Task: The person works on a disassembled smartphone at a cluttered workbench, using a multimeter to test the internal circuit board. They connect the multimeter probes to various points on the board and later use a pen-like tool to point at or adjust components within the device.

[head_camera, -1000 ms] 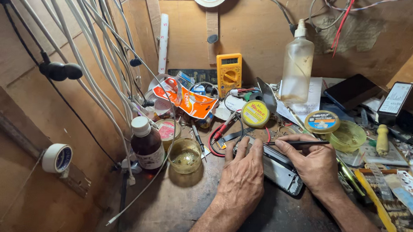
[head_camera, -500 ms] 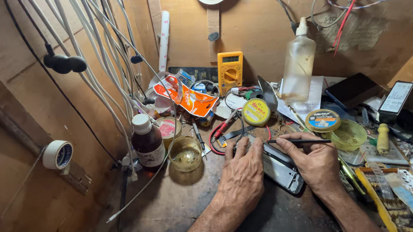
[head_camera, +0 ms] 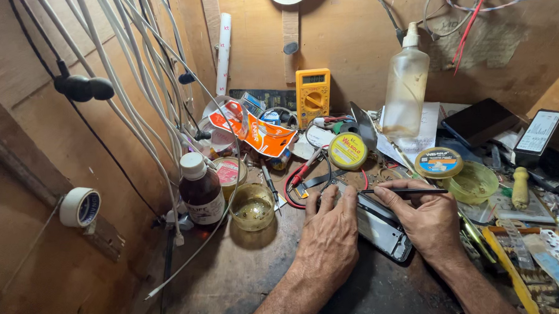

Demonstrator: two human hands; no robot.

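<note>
My left hand point(head_camera: 329, 232) lies flat on one end of an opened dark phone point(head_camera: 380, 228) on the wooden bench, pressing it down. My right hand point(head_camera: 423, 214) pinches a thin black tool point(head_camera: 404, 191) like a pen, its tip pointing left over the phone's upper edge, close to my left fingertips. Most of the phone is hidden under both hands.
Around the phone lie a small glass bowl point(head_camera: 251, 207), a brown bottle point(head_camera: 201, 190), a yellow solder spool point(head_camera: 347, 151), a yellow multimeter point(head_camera: 313, 96), a clear spray bottle point(head_camera: 405, 90), a green lid point(head_camera: 474, 182) and red-black probe leads point(head_camera: 303, 175). White cables point(head_camera: 135, 75) hang at left. Cluttered tools fill the right side.
Both hands stay on the phone. The thin tool's tip has shifted only slightly; the camera has moved a little.
</note>
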